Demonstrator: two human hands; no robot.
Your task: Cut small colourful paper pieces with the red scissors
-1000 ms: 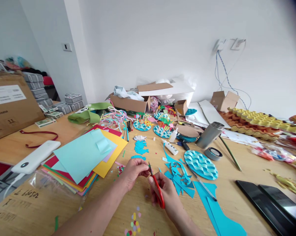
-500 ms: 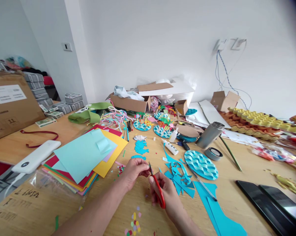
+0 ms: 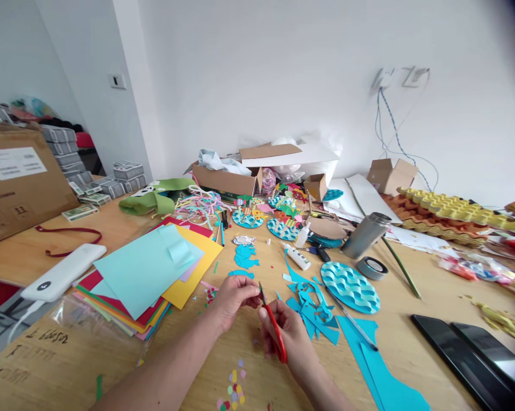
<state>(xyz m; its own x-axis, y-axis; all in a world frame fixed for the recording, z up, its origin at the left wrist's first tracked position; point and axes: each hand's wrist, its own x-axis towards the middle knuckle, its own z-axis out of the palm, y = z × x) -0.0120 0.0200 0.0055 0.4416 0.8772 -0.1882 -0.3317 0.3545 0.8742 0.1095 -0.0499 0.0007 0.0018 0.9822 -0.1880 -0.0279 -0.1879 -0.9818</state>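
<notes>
My right hand [image 3: 289, 334] is wrapped round a pair of red-handled scissors [image 3: 275, 331], whose blades point up and away from me. Close to the blade tips, my left hand [image 3: 235, 299] is closed in a pinch; whatever lies between its fingertips is too small to make out. Just beyond the hands lie blue paper fish [image 3: 245, 257] in a short column. To the right of the scissors is a heap of blue paper scraps [image 3: 311, 305]. Small coloured paper dots [image 3: 235, 388] are scattered on the table below my hands.
Coloured paper sheets [image 3: 141, 274] are stacked at left, beside a white power bank [image 3: 64, 273]. A glue bottle [image 3: 299, 257], a wavy blue oval [image 3: 350, 287], a roll of tape [image 3: 372, 267] and a steel flask [image 3: 366, 235] stand or lie at right. Black phones [image 3: 458, 354] lie near the right edge.
</notes>
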